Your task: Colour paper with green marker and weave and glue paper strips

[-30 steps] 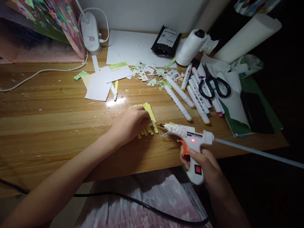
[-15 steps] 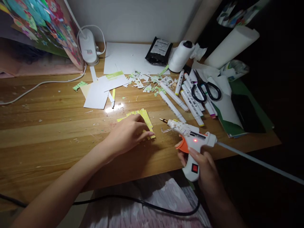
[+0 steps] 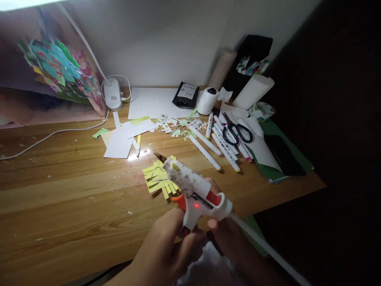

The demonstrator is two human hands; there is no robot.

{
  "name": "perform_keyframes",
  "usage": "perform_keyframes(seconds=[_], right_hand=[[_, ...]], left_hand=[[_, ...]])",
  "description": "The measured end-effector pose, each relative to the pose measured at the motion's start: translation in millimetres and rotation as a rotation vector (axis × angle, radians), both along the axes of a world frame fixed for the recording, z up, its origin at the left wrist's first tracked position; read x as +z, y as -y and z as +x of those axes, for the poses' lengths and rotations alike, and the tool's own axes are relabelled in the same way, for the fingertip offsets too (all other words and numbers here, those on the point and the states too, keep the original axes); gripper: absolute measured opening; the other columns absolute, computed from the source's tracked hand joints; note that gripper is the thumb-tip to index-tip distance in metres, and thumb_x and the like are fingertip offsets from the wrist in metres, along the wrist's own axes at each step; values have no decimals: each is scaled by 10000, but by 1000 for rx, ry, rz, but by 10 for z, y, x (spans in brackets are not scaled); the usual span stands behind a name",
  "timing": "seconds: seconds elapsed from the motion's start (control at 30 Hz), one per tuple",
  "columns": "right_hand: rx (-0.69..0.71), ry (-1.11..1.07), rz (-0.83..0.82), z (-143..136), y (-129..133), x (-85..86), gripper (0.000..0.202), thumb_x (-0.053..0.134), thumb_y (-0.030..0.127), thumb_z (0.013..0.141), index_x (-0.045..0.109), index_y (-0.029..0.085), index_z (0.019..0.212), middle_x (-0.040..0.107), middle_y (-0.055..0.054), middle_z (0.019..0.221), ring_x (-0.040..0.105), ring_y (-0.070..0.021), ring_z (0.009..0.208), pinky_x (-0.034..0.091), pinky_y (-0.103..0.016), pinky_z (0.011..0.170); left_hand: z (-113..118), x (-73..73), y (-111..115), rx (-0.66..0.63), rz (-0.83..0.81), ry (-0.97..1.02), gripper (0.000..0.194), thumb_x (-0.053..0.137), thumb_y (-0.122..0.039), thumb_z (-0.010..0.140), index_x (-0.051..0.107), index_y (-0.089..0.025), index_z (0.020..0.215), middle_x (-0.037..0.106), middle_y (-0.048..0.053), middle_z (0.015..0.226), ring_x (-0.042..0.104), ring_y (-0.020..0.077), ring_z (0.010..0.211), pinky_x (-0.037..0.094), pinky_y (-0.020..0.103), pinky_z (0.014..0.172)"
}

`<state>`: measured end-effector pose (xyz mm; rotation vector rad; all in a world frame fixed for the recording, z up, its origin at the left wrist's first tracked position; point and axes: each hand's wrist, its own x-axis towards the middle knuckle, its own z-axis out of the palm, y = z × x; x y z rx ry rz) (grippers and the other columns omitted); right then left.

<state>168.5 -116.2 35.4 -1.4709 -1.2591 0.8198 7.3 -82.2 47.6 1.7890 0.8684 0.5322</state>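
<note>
A white hot glue gun (image 3: 190, 178) with an orange trigger and a glowing red light is held up over the desk, its metal nozzle pointing to the far left. My left hand (image 3: 169, 238) is closed round its handle. My right hand (image 3: 226, 230) grips the gun's body from the right, its fingers partly hidden behind it. A glue stick (image 3: 268, 246) runs out of the gun's rear end. Beneath the nozzle, yellow fringed paper (image 3: 154, 178) lies spread on the desk, touched by neither hand and partly covered by the gun.
On the wooden desk (image 3: 74, 206) are white paper pieces (image 3: 119, 143), green and white scraps (image 3: 169, 125), several markers (image 3: 205, 153) and black-handled scissors (image 3: 238, 133). Farther back stand a black packet (image 3: 186, 95) and a white spool (image 3: 207, 101). A phone (image 3: 284, 155) lies at the right.
My left hand has left the yellow paper and taken hold of the glue gun. The gun has moved left over the paper, and my right hand has shifted from handle to body. The view has tilted up.
</note>
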Motion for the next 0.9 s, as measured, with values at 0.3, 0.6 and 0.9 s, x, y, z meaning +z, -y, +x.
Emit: perform_keyframes(seconds=[0.3, 0.6, 0.9], right_hand=[[-89, -230, 432, 35, 89, 25, 80, 556, 202, 858, 598, 256, 898, 574, 6, 683, 527, -137, 615, 434, -265, 540], [-221, -272, 240, 38, 179, -4, 410, 632, 557, 729, 567, 278, 1023, 646, -37, 884, 622, -199, 779, 505, -311, 657], [-101, -190, -380, -79, 325, 46, 348, 558, 520, 784, 681, 218, 906, 715, -84, 816, 658, -277, 873, 548, -345, 729]], left_hand=[[-6, -96, 103, 119, 8, -30, 104, 427, -302, 886, 497, -225, 881, 608, 39, 732, 573, 166, 632, 459, 253, 577], [183, -29, 177, 108, -48, -46, 159, 407, -333, 868, 495, -202, 850, 610, 75, 732, 566, 187, 628, 453, 285, 565], [410, -15, 184, -114, -2, -121, 146, 444, -233, 868, 536, -151, 945, 633, 147, 948, 600, 239, 840, 495, 349, 756]])
